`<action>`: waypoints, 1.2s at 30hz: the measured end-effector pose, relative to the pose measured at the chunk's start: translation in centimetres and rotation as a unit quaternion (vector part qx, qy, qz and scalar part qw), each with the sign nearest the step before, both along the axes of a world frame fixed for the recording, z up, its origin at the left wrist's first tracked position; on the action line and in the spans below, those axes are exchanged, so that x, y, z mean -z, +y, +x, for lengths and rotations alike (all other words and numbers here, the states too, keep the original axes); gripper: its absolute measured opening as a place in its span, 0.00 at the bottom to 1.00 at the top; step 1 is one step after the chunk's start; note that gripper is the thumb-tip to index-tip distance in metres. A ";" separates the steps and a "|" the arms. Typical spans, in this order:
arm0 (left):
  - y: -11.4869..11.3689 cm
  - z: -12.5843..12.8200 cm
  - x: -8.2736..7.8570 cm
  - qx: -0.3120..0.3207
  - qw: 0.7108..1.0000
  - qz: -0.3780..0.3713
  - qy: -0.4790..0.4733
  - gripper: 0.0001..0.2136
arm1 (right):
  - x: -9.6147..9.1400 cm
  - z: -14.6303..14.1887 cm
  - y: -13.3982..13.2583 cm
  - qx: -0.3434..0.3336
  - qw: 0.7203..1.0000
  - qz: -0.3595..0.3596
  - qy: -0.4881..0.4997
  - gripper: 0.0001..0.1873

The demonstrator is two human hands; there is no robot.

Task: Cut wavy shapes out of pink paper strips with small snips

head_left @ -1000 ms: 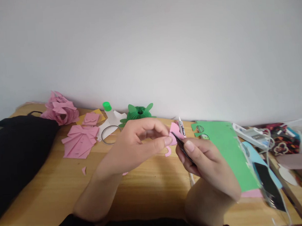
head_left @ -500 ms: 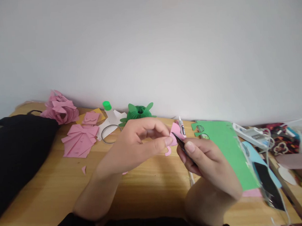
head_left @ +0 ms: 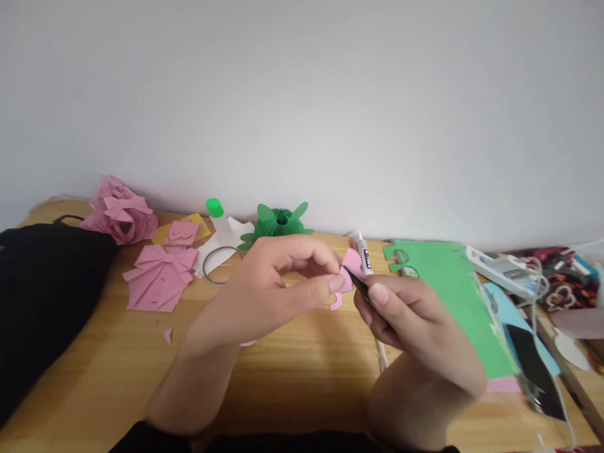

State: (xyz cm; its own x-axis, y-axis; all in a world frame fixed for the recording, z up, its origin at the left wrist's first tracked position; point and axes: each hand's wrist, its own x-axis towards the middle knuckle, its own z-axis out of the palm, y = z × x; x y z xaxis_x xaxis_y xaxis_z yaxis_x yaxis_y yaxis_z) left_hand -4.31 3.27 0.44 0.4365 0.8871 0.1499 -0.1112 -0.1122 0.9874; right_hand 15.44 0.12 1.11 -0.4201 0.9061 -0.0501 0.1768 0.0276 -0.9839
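Thumb and forefinger of my left hand (head_left: 284,287) pinch a small curvy pink paper cutout (head_left: 352,259) above the table. My right hand (head_left: 410,315) is closed around slim black tweezers (head_left: 357,279), their pointed tip touching the cutout beside my left thumb. The right hand partly covers the tool, and my left fingertips hide some of the paper. Behind the hands, a green paper ball with leaf-shaped pieces (head_left: 280,222) sits near the wall. A white glue tube (head_left: 364,257) with a dark label stands just beyond the cutout.
Pink folded paper (head_left: 161,279), a pink paper flower (head_left: 121,211), a green-capped glue stick (head_left: 215,209) and a roll of tape (head_left: 222,265) lie left. Green sheets (head_left: 450,293) and a white corded device (head_left: 509,271) are right. A black bag (head_left: 45,298) covers the left edge.
The view has shifted very slightly. Both hands keep their grips, and the pink cutout has tilted a little at the tool's tip.
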 end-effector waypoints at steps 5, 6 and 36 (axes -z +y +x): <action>0.1 -0.3 0.2 0.016 1.000 0.017 0.017 0.05 | -0.1 0.0 0.1 -0.005 1.000 0.008 -0.016 0.25; 0.1 -0.3 0.3 0.018 0.999 0.023 0.017 0.05 | -0.2 0.1 0.2 -0.004 1.000 0.010 -0.021 0.26; 0.2 -0.8 0.4 0.038 0.998 0.023 0.046 0.05 | -0.1 0.2 0.6 -0.035 0.998 0.040 -0.017 0.26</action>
